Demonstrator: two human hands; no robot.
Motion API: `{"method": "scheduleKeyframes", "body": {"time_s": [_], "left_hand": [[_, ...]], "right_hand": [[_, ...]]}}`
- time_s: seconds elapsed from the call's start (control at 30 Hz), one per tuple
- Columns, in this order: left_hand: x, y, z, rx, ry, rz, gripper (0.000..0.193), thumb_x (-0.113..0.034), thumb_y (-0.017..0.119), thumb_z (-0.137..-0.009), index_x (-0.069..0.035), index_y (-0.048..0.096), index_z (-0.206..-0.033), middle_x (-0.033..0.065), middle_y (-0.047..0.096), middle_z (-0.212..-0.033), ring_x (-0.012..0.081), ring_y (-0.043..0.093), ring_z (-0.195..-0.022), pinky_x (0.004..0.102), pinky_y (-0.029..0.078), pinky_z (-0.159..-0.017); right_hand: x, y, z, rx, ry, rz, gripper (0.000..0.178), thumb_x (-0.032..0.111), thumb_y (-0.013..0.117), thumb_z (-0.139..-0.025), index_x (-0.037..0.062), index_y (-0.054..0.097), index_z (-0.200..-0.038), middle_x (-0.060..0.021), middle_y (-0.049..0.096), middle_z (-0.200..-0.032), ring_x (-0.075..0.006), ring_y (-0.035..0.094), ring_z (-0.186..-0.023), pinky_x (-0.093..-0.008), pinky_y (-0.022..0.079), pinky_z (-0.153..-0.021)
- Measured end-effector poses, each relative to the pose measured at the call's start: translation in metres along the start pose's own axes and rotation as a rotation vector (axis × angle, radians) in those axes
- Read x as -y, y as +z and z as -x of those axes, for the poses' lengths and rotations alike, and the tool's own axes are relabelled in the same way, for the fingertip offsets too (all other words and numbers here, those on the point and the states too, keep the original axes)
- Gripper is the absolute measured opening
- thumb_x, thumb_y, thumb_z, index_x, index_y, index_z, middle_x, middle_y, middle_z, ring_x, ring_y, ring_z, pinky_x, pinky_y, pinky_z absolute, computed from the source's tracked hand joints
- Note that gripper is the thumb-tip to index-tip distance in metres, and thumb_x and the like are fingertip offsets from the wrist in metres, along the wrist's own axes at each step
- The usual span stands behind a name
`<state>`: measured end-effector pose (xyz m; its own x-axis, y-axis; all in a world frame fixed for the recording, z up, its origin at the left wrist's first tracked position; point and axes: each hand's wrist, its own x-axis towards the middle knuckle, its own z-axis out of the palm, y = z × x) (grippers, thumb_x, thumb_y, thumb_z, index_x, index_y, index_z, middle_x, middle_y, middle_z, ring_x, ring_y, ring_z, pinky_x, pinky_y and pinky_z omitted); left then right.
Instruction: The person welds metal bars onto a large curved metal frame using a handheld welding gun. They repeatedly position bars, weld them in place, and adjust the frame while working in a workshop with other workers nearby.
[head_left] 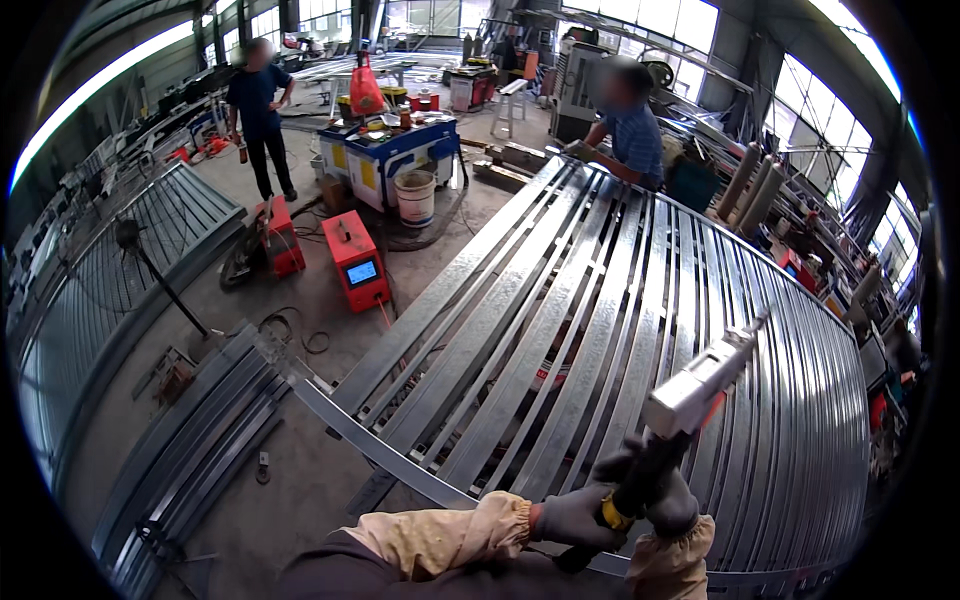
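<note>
My left hand, in a grey glove, is closed round the lower end of a gun-like hand tool. Just above it, my right hand, gloved too, is wrapped about the black grip; the tool partly hides its fingers. The hand tool has a boxy silver head, a thin tip pointing up and right, and a yellow band near the left hand. Its exact kind I cannot make out. Beneath the tool lies a large slatted metal panel of long parallel galvanized bars in a frame. Whether the tip touches it, I cannot tell.
Across the panel, a person in blue leans at its far end. Another person stands far left. Red machines, one with a lit screen, sit on the floor near a blue workbench and bucket. Metal profiles are stacked left.
</note>
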<state>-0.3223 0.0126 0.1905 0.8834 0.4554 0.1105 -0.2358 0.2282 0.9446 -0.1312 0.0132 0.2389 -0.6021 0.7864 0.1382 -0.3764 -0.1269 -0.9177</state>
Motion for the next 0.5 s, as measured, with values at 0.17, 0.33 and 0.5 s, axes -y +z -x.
{"method": "scheduleKeyframes", "body": {"time_s": [0.17, 0.33, 0.5], "left_hand": [[-0.019, -0.031, 0.009, 0.18, 0.032, -0.174, 0.04, -0.013, 0.077, -0.085, -0.002, 0.059, -0.118, 0.0078, 0.068, -0.099, 0.0122, 0.066, -0.085, 0.0284, 0.055, -0.073], [-0.047, -0.042, 0.037, -0.319, 0.142, -0.103, 0.059, -0.024, 0.077, -0.089, 0.001, 0.048, -0.134, 0.0112, 0.064, -0.114, 0.0167, 0.063, -0.105, 0.034, 0.052, -0.094], [-0.077, 0.035, 0.007, -0.87, 0.654, -0.488, 0.095, -0.025, 0.084, -0.079, 0.003, 0.027, -0.149, 0.0264, 0.056, -0.128, 0.0388, 0.06, -0.118, 0.0439, 0.049, -0.101]], "right_hand": [[0.002, 0.037, -0.021, 0.077, -0.18, 0.149, 0.092, 0.003, 0.082, -0.078, -0.005, 0.029, -0.153, -0.0218, 0.069, -0.113, -0.0373, 0.058, -0.127, -0.0508, 0.036, -0.115], [0.033, 0.104, -0.072, -0.619, -0.358, 0.575, 0.052, 0.002, 0.069, -0.088, -0.0041, 0.046, -0.135, -0.0087, 0.068, -0.094, -0.0189, 0.068, -0.088, -0.0332, 0.055, -0.083], [0.097, 0.16, -0.108, -0.701, -0.439, 1.459, 0.058, 0.006, 0.076, -0.085, 0.0024, 0.051, -0.137, -0.005, 0.064, -0.094, -0.016, 0.066, -0.083, -0.031, 0.055, -0.076]]}}
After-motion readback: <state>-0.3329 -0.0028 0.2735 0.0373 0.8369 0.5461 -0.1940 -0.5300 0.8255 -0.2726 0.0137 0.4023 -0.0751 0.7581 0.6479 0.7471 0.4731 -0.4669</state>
